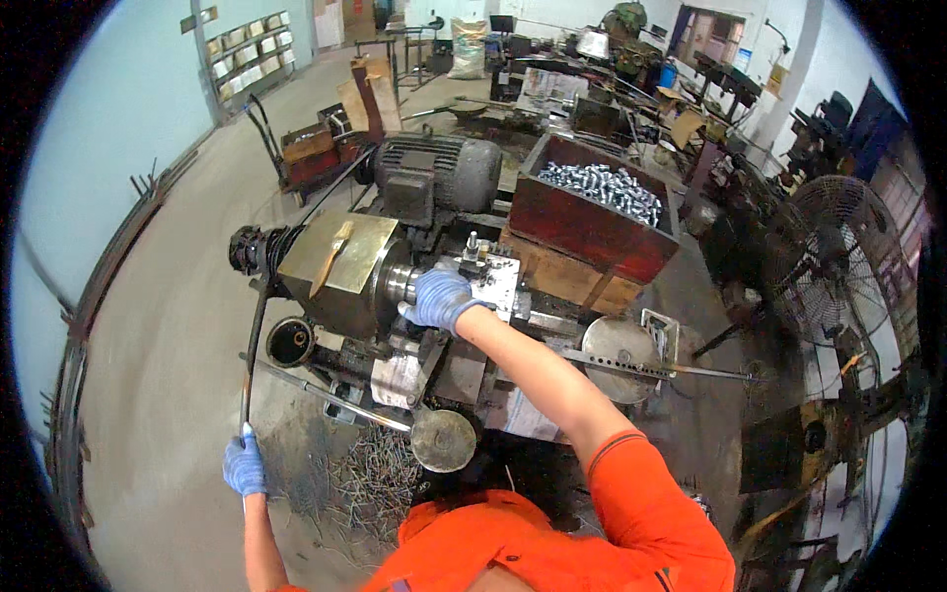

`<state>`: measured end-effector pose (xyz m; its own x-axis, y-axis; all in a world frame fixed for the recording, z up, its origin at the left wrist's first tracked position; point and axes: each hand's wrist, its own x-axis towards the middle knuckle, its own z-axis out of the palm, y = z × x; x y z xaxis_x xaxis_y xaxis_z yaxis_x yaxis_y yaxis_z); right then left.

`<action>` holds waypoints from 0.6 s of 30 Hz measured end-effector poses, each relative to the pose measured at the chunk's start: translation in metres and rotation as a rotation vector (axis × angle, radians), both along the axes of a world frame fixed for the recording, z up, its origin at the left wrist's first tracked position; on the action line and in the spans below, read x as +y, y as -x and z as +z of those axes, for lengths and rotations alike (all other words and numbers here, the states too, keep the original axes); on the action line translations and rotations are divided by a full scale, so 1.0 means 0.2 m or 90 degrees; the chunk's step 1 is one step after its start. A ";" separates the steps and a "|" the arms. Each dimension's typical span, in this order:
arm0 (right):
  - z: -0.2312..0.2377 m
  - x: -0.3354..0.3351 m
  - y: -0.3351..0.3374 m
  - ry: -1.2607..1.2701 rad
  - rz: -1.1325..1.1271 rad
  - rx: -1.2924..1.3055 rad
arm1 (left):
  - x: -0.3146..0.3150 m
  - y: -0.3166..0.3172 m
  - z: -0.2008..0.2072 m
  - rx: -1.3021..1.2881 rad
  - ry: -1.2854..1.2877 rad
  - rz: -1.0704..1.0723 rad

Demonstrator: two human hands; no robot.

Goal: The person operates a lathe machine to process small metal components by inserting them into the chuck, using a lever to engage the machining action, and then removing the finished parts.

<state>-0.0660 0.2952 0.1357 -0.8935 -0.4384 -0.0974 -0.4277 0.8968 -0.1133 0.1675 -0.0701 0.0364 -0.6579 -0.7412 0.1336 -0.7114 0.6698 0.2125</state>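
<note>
One view examined: your head camera, the left of two fisheyes, upright and unmirrored. It looks down and forward from your head. Your orange clothing point(552, 548) lies nearest the lens, along the lower edge. Your left hand point(245, 466) sits at lower left, your right hand point(441, 299) close to the centre, both at arm's reach. The machine point(387, 266) takes the middle ground. Beyond it, coverage runs across the floor point(187, 296) to the far wall point(543, 10). Black corners bound the rounded field.
</note>
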 end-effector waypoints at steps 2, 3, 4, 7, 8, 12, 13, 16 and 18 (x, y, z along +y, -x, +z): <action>0.00 0.00 0.00 0.005 -0.028 -0.004 | 0.00 0.00 0.01 -0.013 0.011 0.009; -0.01 0.00 0.00 0.005 -0.023 0.005 | 0.00 -0.01 -0.01 -0.014 0.018 0.009; -0.01 0.00 0.00 0.006 -0.017 0.013 | -0.01 -0.02 -0.02 -0.014 0.024 0.009; 0.00 0.04 0.00 0.007 -0.040 0.032 | -0.01 -0.01 -0.03 0.049 0.019 -0.033; 0.00 0.07 0.00 0.006 -0.042 0.042 | -0.01 0.00 -0.03 0.036 0.010 -0.045; 0.24 0.29 -0.07 -0.040 -0.035 0.199 | -0.09 -0.03 -0.04 0.032 -0.041 -0.096; 0.27 0.38 -0.06 0.085 -0.047 0.230 | -0.11 -0.04 -0.04 0.044 -0.056 -0.114; 0.46 0.71 -0.01 0.127 -0.146 0.290 | -0.04 0.07 0.05 0.117 0.191 -0.248; 0.52 0.80 -0.09 -0.020 -0.220 0.602 | 0.08 0.23 0.17 0.271 0.209 -0.360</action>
